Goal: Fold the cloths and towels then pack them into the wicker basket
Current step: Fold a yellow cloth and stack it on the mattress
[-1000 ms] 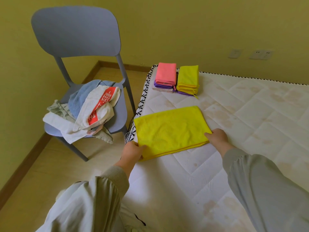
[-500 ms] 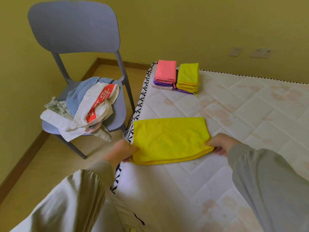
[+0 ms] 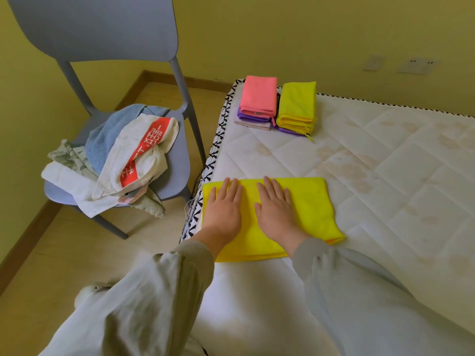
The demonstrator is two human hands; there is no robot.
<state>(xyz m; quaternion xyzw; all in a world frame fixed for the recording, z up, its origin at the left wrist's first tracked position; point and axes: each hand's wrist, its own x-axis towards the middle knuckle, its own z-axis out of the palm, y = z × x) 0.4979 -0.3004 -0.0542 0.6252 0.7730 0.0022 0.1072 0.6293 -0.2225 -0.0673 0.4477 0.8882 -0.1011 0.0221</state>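
A folded yellow cloth [image 3: 305, 209] is being pressed flat on the mattress [image 3: 385, 163], at its near left corner, with the cloth's left edge lying along the patterned border. The left hand [image 3: 223, 213] is being laid palm down on the left part of the cloth, and the right hand [image 3: 276, 213] is being laid palm down just beside it, nearer the middle, the two close but apart. Each grip is being kept wide, with fingers straight and slightly spread, and nothing is being pinched or held. The right part of the cloth is being left uncovered. At the far left corner of the mattress, folded cloths are being kept in two piles just beside each other: a pink stack [image 3: 259, 95], with purple and pale cloths under the pink one, and a yellow stack [image 3: 297, 104], with a purple one at the bottom. On the chair [image 3: 102, 29] beside the mattress, unfolded towels are being kept in a heap, a white towel [image 3: 138, 155] with a red band lying over a blue towel [image 3: 108, 134], and others are hanging over the seat's front edge.
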